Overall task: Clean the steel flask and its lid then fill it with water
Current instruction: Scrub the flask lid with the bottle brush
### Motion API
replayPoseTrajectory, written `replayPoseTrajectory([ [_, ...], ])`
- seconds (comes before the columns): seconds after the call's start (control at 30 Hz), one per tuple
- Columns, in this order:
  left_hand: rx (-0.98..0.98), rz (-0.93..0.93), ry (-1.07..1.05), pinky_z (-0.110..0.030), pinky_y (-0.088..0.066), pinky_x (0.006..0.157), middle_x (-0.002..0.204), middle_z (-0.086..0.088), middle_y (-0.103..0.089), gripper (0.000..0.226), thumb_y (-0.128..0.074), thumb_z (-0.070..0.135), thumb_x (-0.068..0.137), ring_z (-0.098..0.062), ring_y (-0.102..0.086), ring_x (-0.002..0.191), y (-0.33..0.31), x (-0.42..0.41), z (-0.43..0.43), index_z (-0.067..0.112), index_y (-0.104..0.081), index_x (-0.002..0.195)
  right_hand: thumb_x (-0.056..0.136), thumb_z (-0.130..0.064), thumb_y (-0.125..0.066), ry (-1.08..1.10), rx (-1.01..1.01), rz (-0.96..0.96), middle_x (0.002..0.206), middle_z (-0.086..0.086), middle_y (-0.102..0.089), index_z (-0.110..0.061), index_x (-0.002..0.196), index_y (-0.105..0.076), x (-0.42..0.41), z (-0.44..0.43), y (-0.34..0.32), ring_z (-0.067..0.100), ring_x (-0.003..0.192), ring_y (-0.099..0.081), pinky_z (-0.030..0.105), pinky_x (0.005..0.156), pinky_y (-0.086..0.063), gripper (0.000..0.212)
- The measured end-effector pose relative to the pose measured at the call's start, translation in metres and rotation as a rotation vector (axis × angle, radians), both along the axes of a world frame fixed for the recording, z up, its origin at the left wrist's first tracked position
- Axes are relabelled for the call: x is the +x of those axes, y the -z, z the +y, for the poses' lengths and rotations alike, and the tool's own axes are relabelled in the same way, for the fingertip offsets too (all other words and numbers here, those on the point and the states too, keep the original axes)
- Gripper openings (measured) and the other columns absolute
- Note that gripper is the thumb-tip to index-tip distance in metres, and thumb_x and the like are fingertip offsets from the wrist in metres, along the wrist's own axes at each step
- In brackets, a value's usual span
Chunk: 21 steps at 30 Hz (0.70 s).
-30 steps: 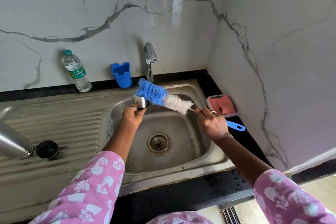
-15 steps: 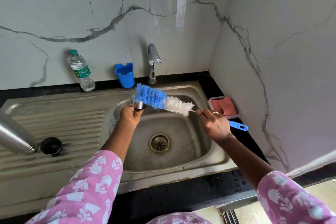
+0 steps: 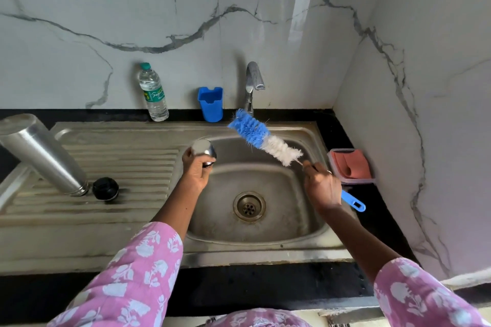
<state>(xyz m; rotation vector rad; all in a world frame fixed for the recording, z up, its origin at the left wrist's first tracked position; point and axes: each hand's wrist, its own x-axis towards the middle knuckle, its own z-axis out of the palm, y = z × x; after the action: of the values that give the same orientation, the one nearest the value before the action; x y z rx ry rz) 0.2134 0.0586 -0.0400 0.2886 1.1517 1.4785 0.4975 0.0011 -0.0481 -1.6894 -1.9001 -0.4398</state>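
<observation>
Far left, on the ribbed drainboard (image 3: 119,164): one steel flask (image 3: 42,154), mouth end down against the ribs, body slanting up and leftward; lying or stood inverted, hard to tell. Just beside its mouth, one black stopper (image 3: 105,188). Along the back wall, one plastic water bottle (image 3: 153,93), then one blue holder (image 3: 210,103), then one tap (image 3: 253,85), no water seen running. Over the left edge of the basin (image 3: 292,220), left hand (image 3: 195,170) wrapped around one steel lid cup (image 3: 204,148), shiny outside toward the camera, open side not made out. To the right of it, clear and not touching, one bottle brush (image 3: 263,141), long axis running from blue handle at lower right up to blue bristle tip at upper left, near the tap's foot. At its lower end, right hand (image 3: 322,186) clenched around the handle just below the white bristles. Judged from this: lid already in reach of the bristles, flask well apart to the left and in neither hand; likely next, bringing brush and lid together. Far right, one tub (image 3: 350,180) with a pink sponge.
</observation>
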Motion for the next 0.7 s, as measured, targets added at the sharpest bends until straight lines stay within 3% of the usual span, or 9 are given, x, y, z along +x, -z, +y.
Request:
replayPoseTrajectory([
  [0.07, -0.013, 0.129, -0.055, -0.030, -0.047, 0.072, 0.096, 0.005, -0.048, 0.059, -0.056, -0.024, 0.072, -0.013, -0.052, 0.086, 0.004, -0.008, -0.008, 0.018, -0.040, 0.109, 0.068, 0.003, -0.066, 0.013, -0.057, 0.050, 0.066, 0.012, -0.059, -0.006, 0.083, -0.070, -0.013, 0.001, 0.002, 0.035, 0.036, -0.054, 0.031, 0.031, -0.039, 0.018],
  [0.17, -0.050, 0.224, -0.169, -0.031, -0.053, 0.072, 0.098, 0.003, -0.048, 0.058, -0.071, -0.010, 0.069, -0.014, -0.053, 0.084, 0.014, -0.027, -0.018, 0.019, -0.040, 0.110, 0.067, 0.006, -0.072, -0.008, -0.099, 0.123, 0.062, 0.014, -0.056, -0.004, 0.074, -0.064, -0.030, 0.004, 0.004, 0.037, 0.037, -0.053, 0.032, 0.033, -0.039, 0.014],
  [0.27, -0.188, 0.588, -0.276, -0.038, -0.055, 0.082, 0.103, -0.007, -0.053, 0.064, -0.079, 0.022, 0.049, -0.026, -0.057, 0.096, 0.025, -0.056, -0.029, 0.018, -0.053, 0.107, 0.067, 0.007, -0.075, -0.032, -0.118, 0.162, 0.060, 0.014, -0.055, -0.002, 0.075, -0.065, -0.047, 0.008, 0.009, 0.038, 0.039, -0.053, 0.034, 0.035, -0.041, 0.016],
  [0.4, -0.300, 0.931, -0.278, -0.038, -0.047, 0.090, 0.109, -0.015, -0.060, 0.062, -0.085, 0.021, 0.056, -0.032, -0.055, 0.103, 0.038, -0.091, -0.042, 0.009, -0.060, 0.111, 0.071, 0.004, -0.074, -0.062, -0.140, 0.242, 0.065, 0.017, -0.060, -0.003, 0.081, -0.069, -0.069, 0.011, 0.016, 0.039, 0.044, -0.056, 0.038, 0.038, -0.045, 0.014],
  [0.47, -0.346, 0.991, -0.276, -0.042, -0.047, 0.091, 0.109, -0.017, -0.064, 0.065, -0.087, 0.023, 0.054, -0.034, -0.058, 0.102, 0.042, -0.103, -0.047, 0.006, -0.061, 0.111, 0.073, 0.003, -0.073, -0.073, -0.153, 0.281, 0.066, 0.018, -0.060, -0.003, 0.083, -0.070, -0.077, 0.012, 0.019, 0.040, 0.044, -0.057, 0.039, 0.040, -0.045, 0.012],
  [0.7, -0.380, 0.951, -0.297, -0.035, -0.044, 0.086, 0.113, -0.019, -0.063, 0.063, -0.086, 0.014, 0.063, -0.033, -0.059, 0.105, 0.048, -0.114, -0.061, -0.001, -0.056, 0.116, 0.077, -0.001, -0.070, -0.087, -0.181, 0.301, 0.066, 0.016, -0.059, -0.003, 0.082, -0.069, -0.092, 0.014, 0.027, 0.040, 0.046, -0.056, 0.038, 0.043, -0.046, 0.006],
])
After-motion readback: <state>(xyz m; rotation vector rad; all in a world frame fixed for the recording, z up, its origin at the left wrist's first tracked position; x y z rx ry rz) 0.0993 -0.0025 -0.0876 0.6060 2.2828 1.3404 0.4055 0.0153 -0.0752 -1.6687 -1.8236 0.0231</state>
